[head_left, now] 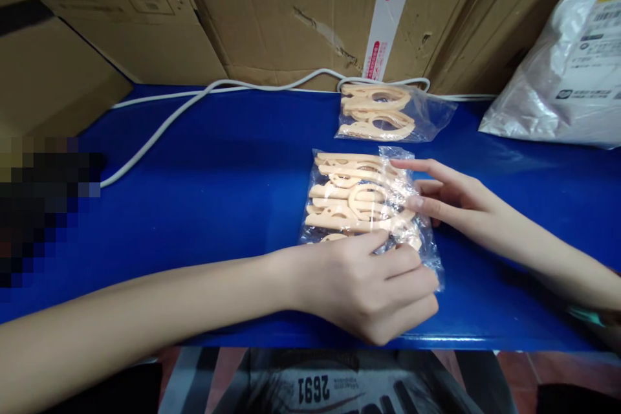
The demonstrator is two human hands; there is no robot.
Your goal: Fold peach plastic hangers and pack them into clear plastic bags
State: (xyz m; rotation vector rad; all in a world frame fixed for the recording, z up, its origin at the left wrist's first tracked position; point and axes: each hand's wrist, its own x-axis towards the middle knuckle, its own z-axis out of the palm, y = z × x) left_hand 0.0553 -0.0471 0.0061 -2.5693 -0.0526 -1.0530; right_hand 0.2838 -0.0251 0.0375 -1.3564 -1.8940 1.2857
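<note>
A clear plastic bag (349, 197) of several beige folding hangers lies flat on the blue table. My left hand (378, 284) is closed over the bag's lower right part, its fingers curled on the plastic. At the bag's right edge, my right hand (446, 197) has its fingers apart, the index finger stretched over the upper right corner and the thumb lower down on the plastic. Behind it lies a second clear bag (378, 113) with beige hangers, touched by neither hand.
Cardboard boxes (291, 13) stand along the back of the blue table (218, 207). A white cable (165, 129) runs along the back and left. At the back right sits a white plastic parcel (563, 77). The left edge is pixelated.
</note>
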